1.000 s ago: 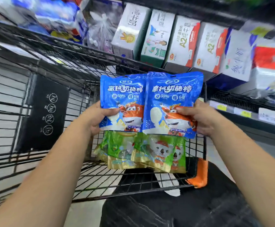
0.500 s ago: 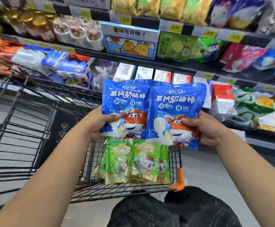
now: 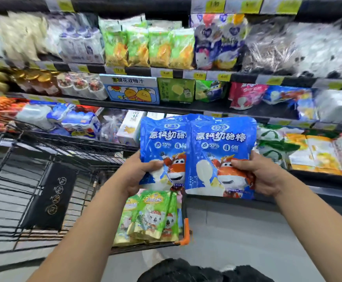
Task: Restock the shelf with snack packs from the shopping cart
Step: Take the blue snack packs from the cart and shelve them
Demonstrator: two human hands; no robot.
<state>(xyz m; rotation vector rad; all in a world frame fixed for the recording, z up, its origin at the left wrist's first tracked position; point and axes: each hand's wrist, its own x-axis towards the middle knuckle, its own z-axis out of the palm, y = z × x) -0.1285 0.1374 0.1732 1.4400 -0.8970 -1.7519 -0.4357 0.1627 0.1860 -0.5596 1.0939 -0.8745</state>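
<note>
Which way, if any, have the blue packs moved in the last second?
Yes, rightward. The blue packs were over the green packs; now the right one hangs past the cart's orange corner.

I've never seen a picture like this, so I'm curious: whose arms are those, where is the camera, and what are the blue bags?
There is no robot here. These are a person's two bare arms. The camera sits on their head and looks forward and down, so you see what they see. The left hand grips the left blue pack. The right hand grips the right blue pack, which overlaps the first. Below them are green packs. I cannot tell whether they are held or standing in the black wire shopping cart. Behind is a store shelf full of snacks.
</note>
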